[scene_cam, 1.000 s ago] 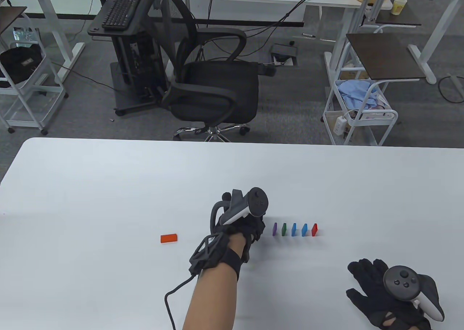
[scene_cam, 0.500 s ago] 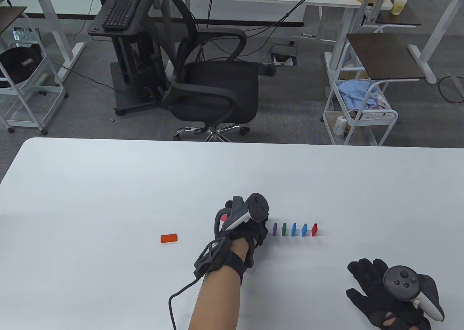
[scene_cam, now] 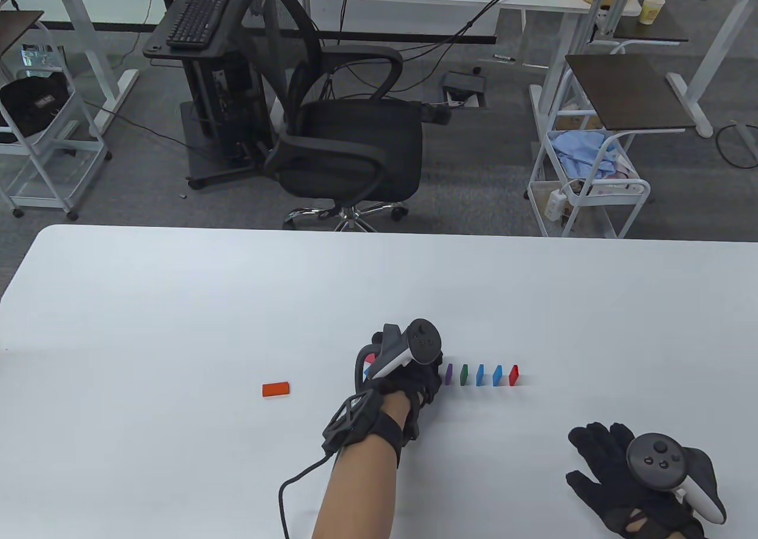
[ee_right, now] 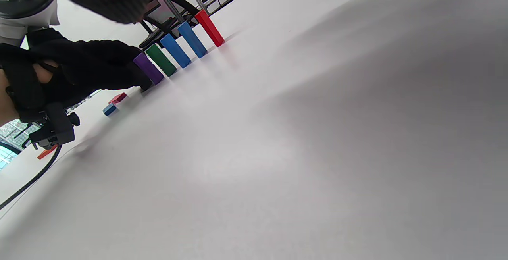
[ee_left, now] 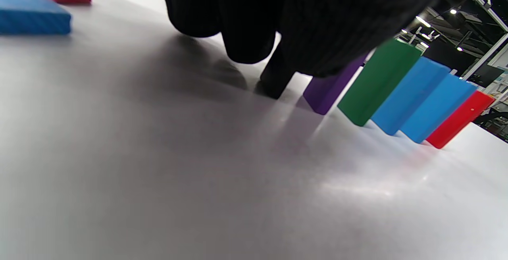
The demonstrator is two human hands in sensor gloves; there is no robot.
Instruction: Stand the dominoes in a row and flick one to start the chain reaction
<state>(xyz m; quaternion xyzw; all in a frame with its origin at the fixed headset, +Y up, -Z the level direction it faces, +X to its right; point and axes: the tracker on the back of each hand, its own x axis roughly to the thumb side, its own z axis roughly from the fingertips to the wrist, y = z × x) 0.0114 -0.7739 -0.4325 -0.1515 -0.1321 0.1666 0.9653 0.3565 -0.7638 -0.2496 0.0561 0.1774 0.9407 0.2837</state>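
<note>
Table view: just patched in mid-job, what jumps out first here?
A short row of standing dominoes, purple, green, two blue and a red, runs across the white table. The gloved left hand crowds the row's purple end, setting a dark domino there. An orange-red domino lies flat to the left; the right hand rests spread near the front edge.

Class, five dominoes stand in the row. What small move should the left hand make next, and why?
The left hand seems to be setting a dark piece upright close beside the purple domino. It should probably ease its grip and lift straight up, since sideways drift could topple them.
</note>
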